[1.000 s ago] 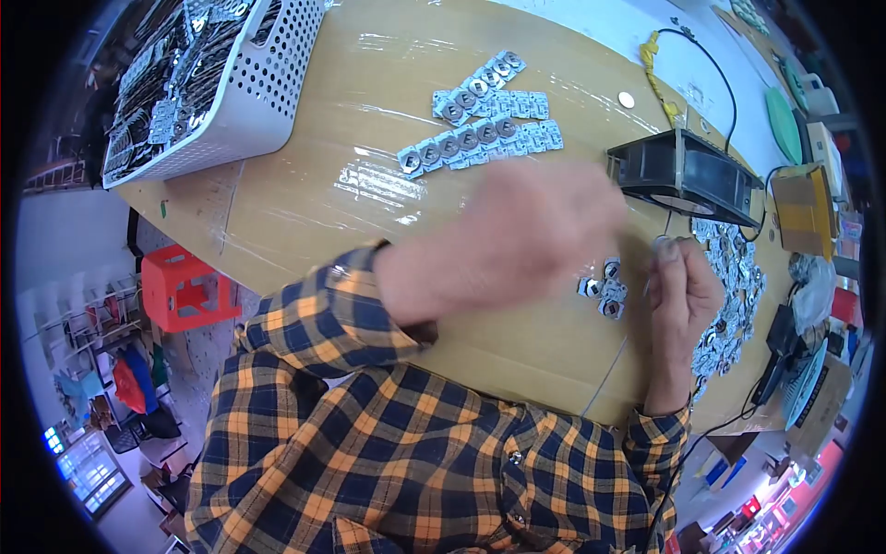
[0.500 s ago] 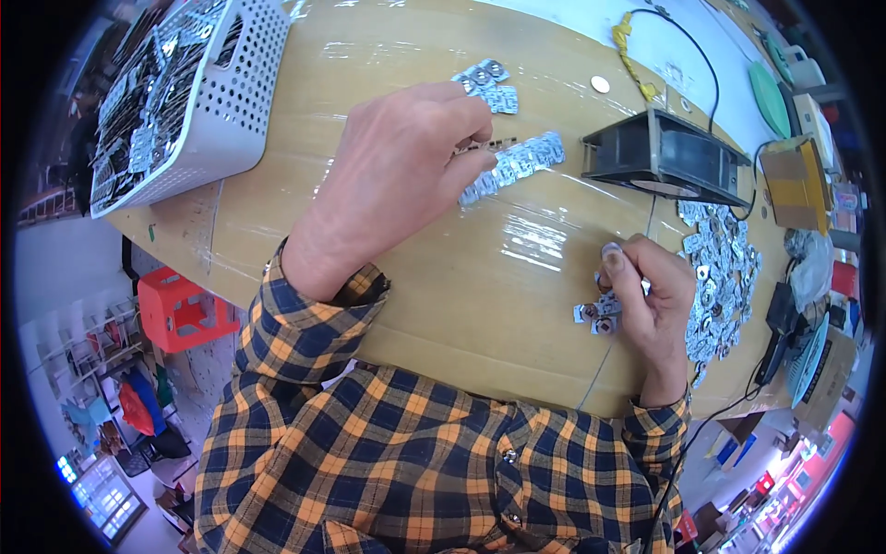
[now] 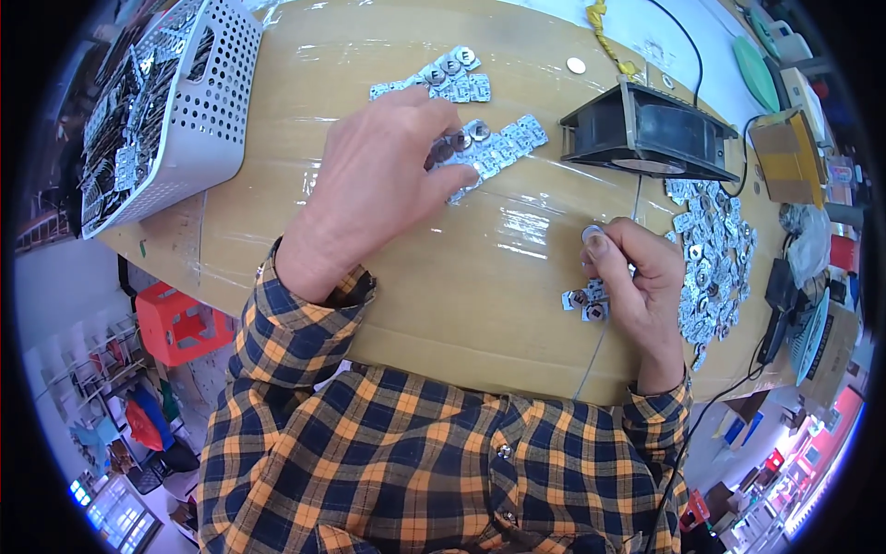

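My left hand [image 3: 378, 171] is over the table, its thumb and fingers curved around the near end of a strip of small metal plates [image 3: 460, 141] with round centres. A second plain silver strip [image 3: 503, 152] lies right alongside, under the thumb tip. Just beyond, two short strips [image 3: 452, 74] of the same plates lie together. My right hand [image 3: 646, 277] pinches a small round silver disc [image 3: 592, 233] between thumb and forefinger. Several loose plates [image 3: 589, 300] lie beside and partly beneath that hand.
A white perforated basket [image 3: 208, 111] full of metal plates stands at the left. A black boxy fan [image 3: 664, 134] sits far right, with a heap of plates [image 3: 715, 263] nearer. Beyond it are a yellow-wrapped cord [image 3: 602, 37] and a white disc [image 3: 576, 66]. A red stool [image 3: 166, 323] stands below.
The strip at my left hand was seen edge-on and now lies flat beside the plain strip. The whole view has shifted slightly. My right hand keeps its pinch.
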The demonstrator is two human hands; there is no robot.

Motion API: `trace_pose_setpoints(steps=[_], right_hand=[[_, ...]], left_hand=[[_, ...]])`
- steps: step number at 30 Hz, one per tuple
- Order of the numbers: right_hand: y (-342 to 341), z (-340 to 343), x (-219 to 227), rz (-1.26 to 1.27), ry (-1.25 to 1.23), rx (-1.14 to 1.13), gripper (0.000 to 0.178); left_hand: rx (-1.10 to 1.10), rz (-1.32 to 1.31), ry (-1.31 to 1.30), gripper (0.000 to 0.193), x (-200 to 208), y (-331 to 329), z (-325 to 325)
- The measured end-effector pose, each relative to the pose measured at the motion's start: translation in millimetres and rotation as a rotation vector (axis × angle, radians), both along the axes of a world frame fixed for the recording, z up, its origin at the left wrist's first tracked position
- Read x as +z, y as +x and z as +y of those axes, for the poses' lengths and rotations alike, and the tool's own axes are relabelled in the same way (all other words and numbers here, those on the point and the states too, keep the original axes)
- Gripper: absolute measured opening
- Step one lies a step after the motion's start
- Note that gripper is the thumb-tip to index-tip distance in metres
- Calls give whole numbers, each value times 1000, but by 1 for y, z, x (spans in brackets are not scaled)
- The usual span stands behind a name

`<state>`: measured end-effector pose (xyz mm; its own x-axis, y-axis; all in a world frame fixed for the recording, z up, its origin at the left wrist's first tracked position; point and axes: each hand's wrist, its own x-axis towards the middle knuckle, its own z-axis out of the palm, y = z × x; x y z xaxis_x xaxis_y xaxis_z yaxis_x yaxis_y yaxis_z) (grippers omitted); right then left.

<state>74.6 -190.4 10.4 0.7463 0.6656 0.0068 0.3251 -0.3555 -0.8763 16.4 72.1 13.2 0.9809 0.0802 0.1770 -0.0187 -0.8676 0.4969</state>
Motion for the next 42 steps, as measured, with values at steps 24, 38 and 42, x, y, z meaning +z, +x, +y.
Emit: trace_pose_setpoints(steps=[24, 38, 42], right_hand=[[-2, -2, 7, 316, 127, 112, 24], [0, -3, 8, 480, 68, 11, 28], [3, -1, 2, 960, 404, -40, 28]], left_hand=[[-409, 320, -873, 13, 2, -9, -43], [-345, 570, -1122, 18, 0, 5, -45], [-276, 566, -1305, 17, -6, 8, -53]])
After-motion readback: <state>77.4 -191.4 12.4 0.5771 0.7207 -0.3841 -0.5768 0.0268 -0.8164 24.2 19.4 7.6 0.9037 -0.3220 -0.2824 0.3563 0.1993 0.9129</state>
